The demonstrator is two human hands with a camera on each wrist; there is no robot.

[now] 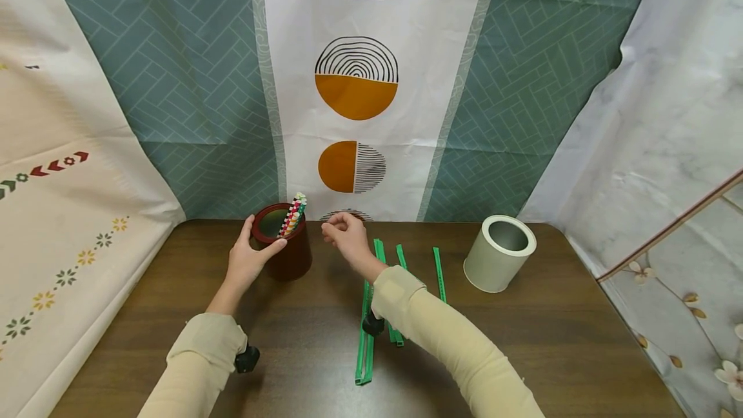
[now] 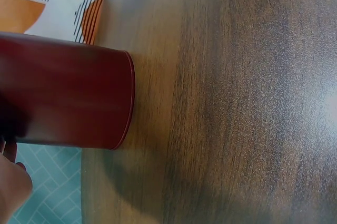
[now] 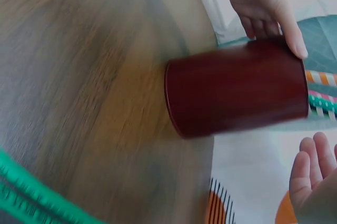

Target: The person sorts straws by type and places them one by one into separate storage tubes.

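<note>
A dark red cylindrical canister [image 1: 288, 255] stands upright at the back left of the table. Several patterned paper straws [image 1: 293, 215] lean out of its open top, in pink, green and orange. My left hand [image 1: 246, 260] grips the canister near its rim, thumb on the near side and fingers around the left; the right wrist view shows this left hand [image 3: 266, 10] from across. Just right of the canister my right hand [image 1: 348, 237] hovers with loosely bent fingers and nothing visible in them. In its own wrist view, the right hand's fingers [image 3: 301, 174] point toward the straws.
Long green strips [image 1: 361, 360] with dark markings lie in the middle of the table, partly under my right forearm. One more green strip [image 1: 439, 273] lies farther right. A cream canister [image 1: 490, 263] with an open top stands at the back right. Patterned cloth hangs behind the table.
</note>
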